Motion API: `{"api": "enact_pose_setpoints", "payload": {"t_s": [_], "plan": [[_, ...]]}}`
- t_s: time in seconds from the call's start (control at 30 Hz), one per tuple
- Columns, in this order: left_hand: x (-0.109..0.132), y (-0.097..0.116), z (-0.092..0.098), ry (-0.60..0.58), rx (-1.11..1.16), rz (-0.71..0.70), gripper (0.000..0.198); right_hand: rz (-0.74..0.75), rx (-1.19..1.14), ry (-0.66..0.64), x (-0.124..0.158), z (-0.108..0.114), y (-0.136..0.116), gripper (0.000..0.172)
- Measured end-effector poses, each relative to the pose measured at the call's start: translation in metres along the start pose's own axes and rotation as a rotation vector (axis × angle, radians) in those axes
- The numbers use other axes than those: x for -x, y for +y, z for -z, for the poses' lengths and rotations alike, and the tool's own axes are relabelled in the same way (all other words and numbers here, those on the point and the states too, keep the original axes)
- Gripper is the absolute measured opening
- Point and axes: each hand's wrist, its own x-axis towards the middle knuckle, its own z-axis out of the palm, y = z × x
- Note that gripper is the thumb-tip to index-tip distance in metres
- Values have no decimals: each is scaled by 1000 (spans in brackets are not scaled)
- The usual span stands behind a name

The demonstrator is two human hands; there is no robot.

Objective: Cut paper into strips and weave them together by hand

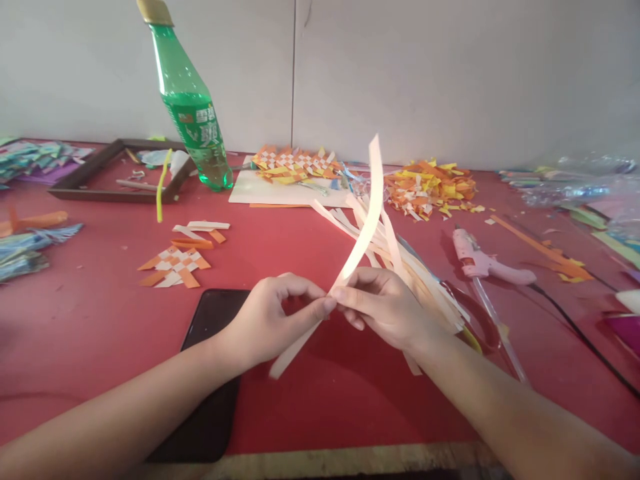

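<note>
Paper strip (pixel 367 213): light, floppy, probably creases easily. Left hand (pixel 270 320) and right hand (pixel 387 307) both pinch it mid-length, a sensible hold point.

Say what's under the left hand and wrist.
A black phone lies flat on the red table under the left hand, which pinches a paper strip. Wrist and forearm cover its upper right corner and middle; anything lying there is hidden.
</note>
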Motion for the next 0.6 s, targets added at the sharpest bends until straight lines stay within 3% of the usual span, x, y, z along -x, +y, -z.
{"api": "enact_pose_setpoints", "payload": {"t_s": [0.23, 0.6], "plan": [[-2, 2, 2, -25, 32, 10, 26, 1, -25, 57, -2, 4, -2, 18], [1, 1, -1, -32, -46, -95, 30, -20, -19, -24, -1, 0, 1, 13]]}}
